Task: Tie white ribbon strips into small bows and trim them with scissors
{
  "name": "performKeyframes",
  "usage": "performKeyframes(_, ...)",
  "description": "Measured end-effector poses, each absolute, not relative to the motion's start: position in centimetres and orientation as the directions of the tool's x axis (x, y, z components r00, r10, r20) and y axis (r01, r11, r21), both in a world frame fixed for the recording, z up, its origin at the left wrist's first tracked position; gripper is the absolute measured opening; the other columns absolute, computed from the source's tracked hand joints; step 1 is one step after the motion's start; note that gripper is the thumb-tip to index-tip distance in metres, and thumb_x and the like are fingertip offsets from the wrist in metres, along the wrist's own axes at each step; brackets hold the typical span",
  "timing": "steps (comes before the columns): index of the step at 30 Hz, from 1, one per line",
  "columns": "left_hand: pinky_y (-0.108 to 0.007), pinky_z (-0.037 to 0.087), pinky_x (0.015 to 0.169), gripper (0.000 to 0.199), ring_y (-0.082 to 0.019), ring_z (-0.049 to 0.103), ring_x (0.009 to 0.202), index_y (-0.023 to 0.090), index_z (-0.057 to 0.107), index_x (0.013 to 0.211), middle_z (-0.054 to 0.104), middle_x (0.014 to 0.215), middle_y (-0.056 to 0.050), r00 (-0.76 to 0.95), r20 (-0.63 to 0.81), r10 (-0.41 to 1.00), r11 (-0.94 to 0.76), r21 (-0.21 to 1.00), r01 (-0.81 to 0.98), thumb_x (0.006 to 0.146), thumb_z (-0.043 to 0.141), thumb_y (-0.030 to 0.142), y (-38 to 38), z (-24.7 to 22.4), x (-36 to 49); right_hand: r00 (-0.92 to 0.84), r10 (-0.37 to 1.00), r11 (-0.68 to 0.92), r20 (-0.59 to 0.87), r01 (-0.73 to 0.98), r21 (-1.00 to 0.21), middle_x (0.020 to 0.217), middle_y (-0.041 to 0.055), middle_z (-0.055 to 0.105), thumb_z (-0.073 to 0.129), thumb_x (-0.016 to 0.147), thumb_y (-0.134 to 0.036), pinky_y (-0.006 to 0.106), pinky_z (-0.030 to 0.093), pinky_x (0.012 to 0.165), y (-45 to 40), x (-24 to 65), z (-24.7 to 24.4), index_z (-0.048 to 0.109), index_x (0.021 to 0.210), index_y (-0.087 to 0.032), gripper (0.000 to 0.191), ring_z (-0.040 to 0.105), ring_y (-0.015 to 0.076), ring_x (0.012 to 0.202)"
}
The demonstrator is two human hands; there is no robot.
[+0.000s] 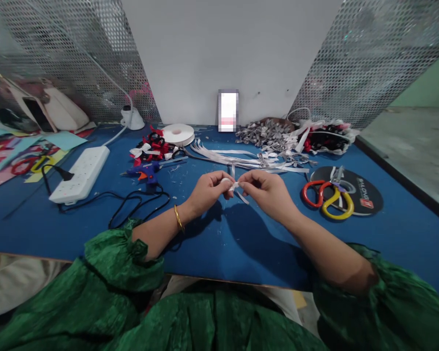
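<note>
A small white ribbon piece point(234, 186) is pinched between both hands above the middle of the blue table, its loose ends sticking out up and down to the right. My left hand point(209, 189), with a gold bangle at the wrist, grips it from the left with closed fingers. On the other side my right hand point(266, 187) holds it between thumb and forefinger. Just beyond the hands lie long cut white and grey ribbon strips point(227, 158). A heap of grey ribbon bows point(267, 134) is at the back right.
Left of my hands lie a blue glue gun point(144, 171), a white power strip point(81, 175) and a black cord. Behind are a white ribbon spool point(177, 134) and a lit phone point(228, 111). Red-and-yellow scissors point(337, 205) rest on a black disc point(371, 195) at right.
</note>
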State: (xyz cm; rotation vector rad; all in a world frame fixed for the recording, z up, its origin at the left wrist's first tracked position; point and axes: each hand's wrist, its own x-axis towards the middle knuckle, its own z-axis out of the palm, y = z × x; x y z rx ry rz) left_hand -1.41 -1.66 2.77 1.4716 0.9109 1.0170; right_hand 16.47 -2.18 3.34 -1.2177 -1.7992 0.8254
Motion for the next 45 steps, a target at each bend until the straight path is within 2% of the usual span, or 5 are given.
performKeyframes(9, -0.022, 0.043, 0.058, 0.013, -0.009, 0.052, 0.057, 0.016, 0.053, 0.085, 0.056, 0.063, 0.003, 0.354, 0.153, 0.923, -0.183, 0.982, 0.052, 0.084, 0.058, 0.028, -1.5, 2.3, -1.4, -0.325, 0.944, -0.05, -0.048, 0.002, -0.999, 0.061, -0.001, 0.061, 0.074, 0.068, -0.029, 0.025, 0.04, 0.058, -2.2, 16.4, 4.0, 0.069, 0.07, -0.016, 0.014, 0.051, 0.0105, 0.056)
performKeyframes(19, -0.026, 0.047, 0.065, 0.004, -0.01, 0.056, 0.061, 0.018, 0.054, 0.084, 0.056, 0.066, 0.003, 0.384, 0.202, 0.901, -0.187, 0.979, -0.076, 0.084, 0.053, 0.022, -1.6, 2.5, -1.3, -0.422, 0.845, -0.487, -0.328, -0.354, -0.799, 0.06, -0.0015, 0.062, 0.078, 0.066, -0.016, 0.019, 0.05, 0.06, -1.3, 16.5, 3.2, 0.07, 0.074, -0.014, 0.011, 0.055, 0.0056, 0.051)
performKeyframes(27, -0.021, 0.042, 0.054, 0.026, -0.008, 0.054, 0.055, 0.016, 0.053, 0.079, 0.055, 0.068, 0.003, 0.333, 0.159, 0.93, -0.188, 0.98, 0.059, 0.073, 0.071, 0.033, -1.6, 2.1, -1.3, -0.378, 0.872, -0.443, -0.31, -0.343, -0.828, 0.056, -0.0023, 0.06, 0.08, 0.065, -0.017, 0.018, 0.051, 0.06, -1.9, 15.8, 2.9, 0.071, 0.076, -0.012, 0.015, 0.054, 0.0044, 0.049)
performKeyframes(32, -0.021, 0.039, 0.054, 0.024, -0.008, 0.051, 0.055, 0.017, 0.052, 0.079, 0.052, 0.064, 0.004, 0.341, 0.209, 0.916, -0.274, 0.949, 0.155, 0.084, 0.059, 0.039, -1.7, 2.1, -1.4, -0.327, 0.905, -0.372, -0.273, -0.295, -0.88, 0.063, -0.0022, 0.062, 0.082, 0.062, -0.022, 0.015, 0.044, 0.052, -2.2, 15.7, 3.0, 0.07, 0.072, -0.013, 0.017, 0.055, 0.0038, 0.052)
performKeyframes(45, -0.028, 0.042, 0.075, 0.02, -0.012, 0.053, 0.071, 0.017, 0.047, 0.08, 0.053, 0.075, 0.001, 0.482, 0.143, 0.864, -0.129, 0.99, -0.062, 0.092, 0.046, 0.033, -1.8, 2.7, -1.3, -0.211, 0.976, -0.104, -0.053, -0.237, -0.966, 0.063, 0.0021, 0.065, 0.078, 0.064, -0.026, 0.025, 0.04, 0.057, -2.7, 15.5, 3.6, 0.069, 0.067, -0.015, 0.014, 0.053, 0.0102, 0.056)
